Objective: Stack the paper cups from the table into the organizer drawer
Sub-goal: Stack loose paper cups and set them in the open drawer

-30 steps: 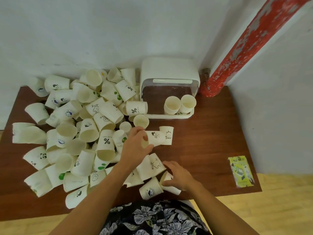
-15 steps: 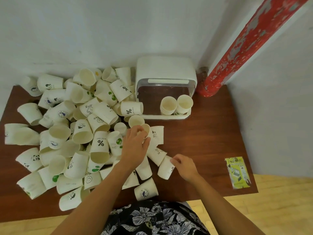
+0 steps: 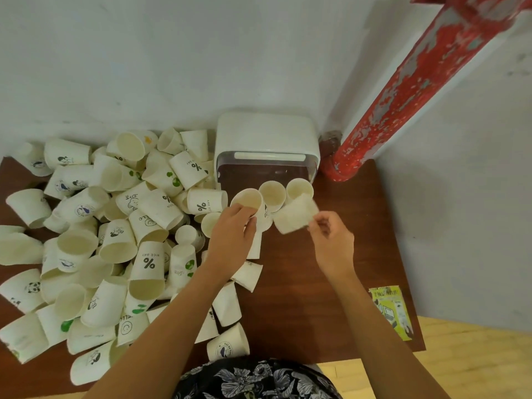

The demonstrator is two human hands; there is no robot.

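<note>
Head view. I see my left hand [image 3: 233,232] near the middle of the table [image 3: 325,283], fingers curled round a paper cup [image 3: 248,200] held mouth-up just in front of the organizer drawer [image 3: 267,171]. My right hand [image 3: 331,240] is just to its right, thumb and fingers pinching the base end of a second cup [image 3: 296,214]; that cup is blurred, tilted, its mouth toward the drawer. The two held cups look close together; I cannot tell if they touch.

The drawer stands open at the far edge of the table, under its white housing [image 3: 266,133]. Two cups stand upright at its front: one [image 3: 272,195] left, one [image 3: 299,190] right, side by side.

The loose pile of cups [image 3: 115,240] covers the left half of the table, from far edge to near edge, most lying on their sides. A few stragglers lie under my left forearm; one printed cup [image 3: 229,345] lies at the near edge.

A yellow-green packet [image 3: 393,311] lies flat near the near right corner. A red-painted pipe [image 3: 403,96] rises from the far right corner.
</note>
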